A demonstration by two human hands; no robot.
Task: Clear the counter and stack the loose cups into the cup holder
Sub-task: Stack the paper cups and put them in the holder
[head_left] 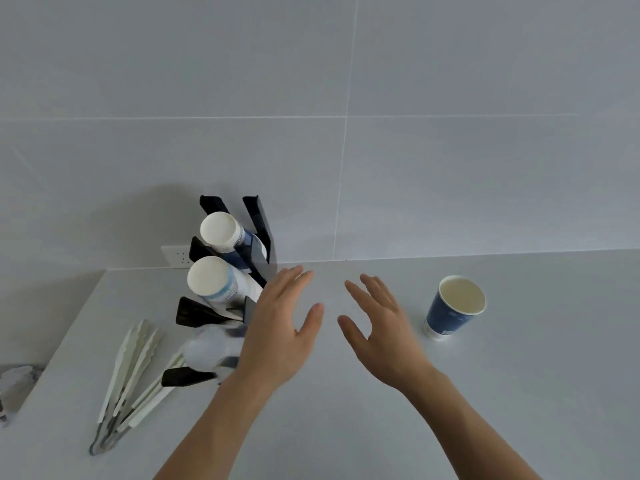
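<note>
A black cup holder point(258, 216) stands against the wall at the counter's back left. Two stacks of paper cups lie slanted in it, an upper stack point(221, 232) and a lower stack point(214, 280); a blurred third stack point(207, 351) sits lower down. One blue paper cup point(452, 308) stands upright and empty on the counter to the right. My left hand point(280, 327) hovers open just right of the holder, partly hiding it. My right hand point(381, 327) is open too, palm inward, a little left of the blue cup. Neither hand holds anything.
Two pairs of white tongs point(128, 379) lie on the counter left of the holder. A wall socket point(176, 257) sits behind the holder. A grey metal object point(14, 379) shows at the far left edge. The tiled wall point(346, 133) closes the back.
</note>
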